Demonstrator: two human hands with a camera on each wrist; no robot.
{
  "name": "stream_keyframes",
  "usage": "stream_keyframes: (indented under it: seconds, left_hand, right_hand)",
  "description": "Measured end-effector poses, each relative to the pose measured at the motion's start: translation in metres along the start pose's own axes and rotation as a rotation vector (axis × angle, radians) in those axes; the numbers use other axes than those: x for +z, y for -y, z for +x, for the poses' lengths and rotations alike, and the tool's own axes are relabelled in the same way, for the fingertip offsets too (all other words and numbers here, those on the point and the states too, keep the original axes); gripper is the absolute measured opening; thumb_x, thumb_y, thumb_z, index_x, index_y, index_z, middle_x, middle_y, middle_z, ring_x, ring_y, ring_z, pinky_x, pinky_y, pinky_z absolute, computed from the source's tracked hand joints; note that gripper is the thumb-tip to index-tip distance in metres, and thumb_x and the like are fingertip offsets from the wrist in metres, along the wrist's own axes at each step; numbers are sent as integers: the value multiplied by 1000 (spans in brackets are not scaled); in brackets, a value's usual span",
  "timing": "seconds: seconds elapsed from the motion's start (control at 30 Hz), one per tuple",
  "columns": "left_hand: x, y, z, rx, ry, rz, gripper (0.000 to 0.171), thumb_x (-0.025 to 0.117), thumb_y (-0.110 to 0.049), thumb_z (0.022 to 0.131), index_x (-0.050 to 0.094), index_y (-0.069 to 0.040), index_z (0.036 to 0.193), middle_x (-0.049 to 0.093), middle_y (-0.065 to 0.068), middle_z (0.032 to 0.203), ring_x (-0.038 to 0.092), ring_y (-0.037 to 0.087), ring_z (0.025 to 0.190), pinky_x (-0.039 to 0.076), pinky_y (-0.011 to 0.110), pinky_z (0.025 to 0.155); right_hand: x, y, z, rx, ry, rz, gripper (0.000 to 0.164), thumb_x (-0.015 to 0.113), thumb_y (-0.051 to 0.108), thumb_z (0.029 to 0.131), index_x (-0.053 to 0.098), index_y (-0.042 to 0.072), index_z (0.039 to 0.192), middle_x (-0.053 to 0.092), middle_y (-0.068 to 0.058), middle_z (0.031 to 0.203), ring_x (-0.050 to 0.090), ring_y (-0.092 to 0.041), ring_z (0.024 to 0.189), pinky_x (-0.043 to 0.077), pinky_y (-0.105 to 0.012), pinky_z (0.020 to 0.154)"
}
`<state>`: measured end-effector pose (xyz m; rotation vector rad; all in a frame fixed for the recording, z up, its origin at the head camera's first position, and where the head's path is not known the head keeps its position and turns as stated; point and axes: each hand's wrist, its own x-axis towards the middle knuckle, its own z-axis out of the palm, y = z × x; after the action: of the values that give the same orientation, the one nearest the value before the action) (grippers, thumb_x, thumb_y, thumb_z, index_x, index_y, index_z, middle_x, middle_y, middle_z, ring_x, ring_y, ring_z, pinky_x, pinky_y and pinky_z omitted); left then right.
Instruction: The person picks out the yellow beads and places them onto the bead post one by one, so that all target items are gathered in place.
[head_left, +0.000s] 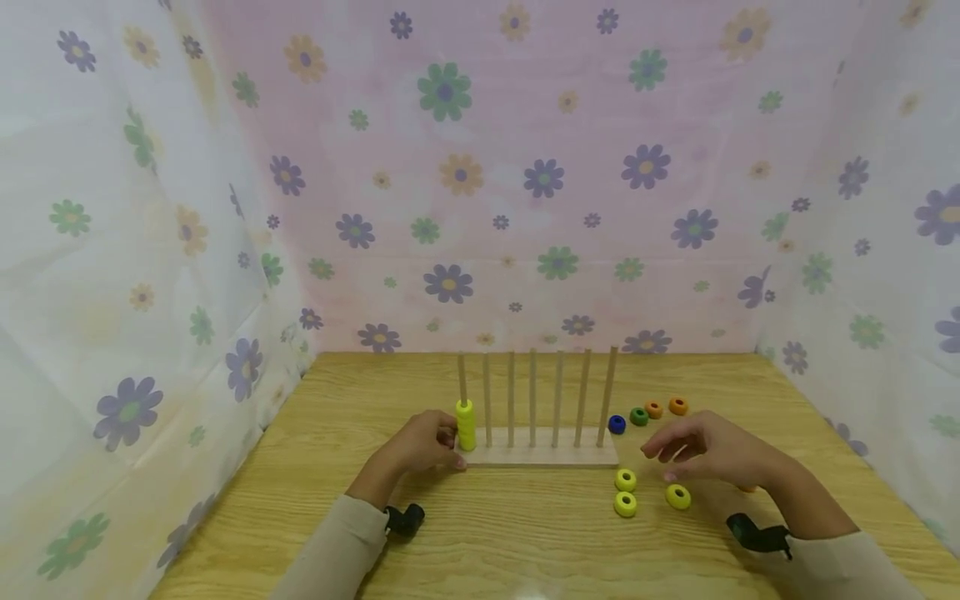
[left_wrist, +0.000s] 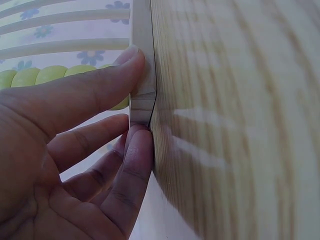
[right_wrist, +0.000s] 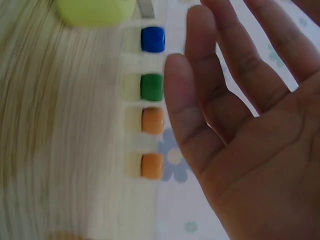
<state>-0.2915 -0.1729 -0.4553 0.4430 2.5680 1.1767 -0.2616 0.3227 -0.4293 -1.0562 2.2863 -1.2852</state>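
Observation:
A wooden peg stand [head_left: 540, 454] with several upright pegs sits on the table. Yellow beads [head_left: 466, 426] are stacked on its leftmost peg. My left hand [head_left: 423, 442] holds the left end of the base; in the left wrist view the thumb [left_wrist: 107, 80] lies along one side and fingertips [left_wrist: 137, 150] meet the end. My right hand [head_left: 712, 450], fingers loosely bent and holding nothing, hovers right of the stand. Below and left of it lie three loose yellow beads, one of them nearest the palm [head_left: 678, 497], another by the stand's corner [head_left: 626, 480].
Behind the right hand are a blue bead [head_left: 617, 424], a green bead [head_left: 639, 417] and two orange beads [head_left: 678, 406] in a row. Another orange piece [head_left: 747, 488] peeks out beneath the right wrist. Flowered cloth [head_left: 525, 208] walls the table at the back and sides.

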Motion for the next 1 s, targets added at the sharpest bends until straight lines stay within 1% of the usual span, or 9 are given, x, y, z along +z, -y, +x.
stream_keyframes:
  seconds: [0.07,0.23,0.4,0.47,0.57,0.67,0.8,0.9,1.0]
  left_hand:
    - [0,2,0,-5,-1,3,54,92,-20,79,69,-12,128,65,4,98,56,21,87,49,35,69]
    - [0,4,-1,-14,-12,15,55,93,-21,79,69,-12,128,65,3,100,56,21,89,48,35,72]
    - [0,3,-2,-2,-3,-4,46,92,-19,80,71,-15,121,61,4,90,53,20,80,46,34,65]
    - [0,3,-2,3,0,-11,45,92,-18,80,72,-15,119,59,3,87,51,19,77,45,33,63]
    - [0,3,-2,9,2,-13,44,92,-18,80,72,-15,119,58,3,86,51,19,77,45,33,62]
    - [0,3,-1,13,3,-14,44,92,-18,80,72,-15,119,59,3,87,51,19,78,45,33,63]
    - [-1,2,-1,18,3,-15,43,92,-17,79,72,-16,118,59,3,87,51,19,78,44,33,64]
    - [-1,1,0,24,8,-15,41,92,-18,80,72,-16,116,57,2,84,50,18,76,43,33,63]
    - [-1,1,1,27,9,-15,39,91,-17,80,72,-16,114,56,2,82,49,18,73,42,33,62]
  right_hand:
    - [-3,-5,-2,9,23,34,35,71,2,96,66,-6,130,67,-28,125,69,-28,109,59,-33,88]
    - [-9,-16,-8,56,66,70,38,71,2,97,64,-5,134,66,-29,129,68,-29,110,59,-34,86]
    - [-13,-28,-16,93,132,150,44,70,-1,95,60,-9,138,63,-32,132,68,-32,107,60,-38,85]
    - [-13,-30,-18,103,153,172,45,70,-1,95,59,-9,138,63,-32,132,69,-30,108,60,-37,87]
    - [-12,-31,-19,96,178,188,45,71,-2,94,60,-10,136,64,-31,132,70,-26,108,59,-35,88]
    - [-10,-28,-19,80,206,201,45,73,-3,92,61,-10,135,66,-30,129,70,-22,106,59,-33,87]
    - [-8,-25,-17,71,231,212,46,75,-4,90,63,-10,134,69,-27,122,67,-16,95,59,-32,80]
    - [-7,-25,-17,67,235,199,45,76,-3,89,65,-9,132,71,-24,118,65,-13,89,58,-31,76]
    - [-7,-26,-16,54,224,164,42,77,-1,88,68,-7,129,73,-22,117,65,-11,87,58,-31,74]
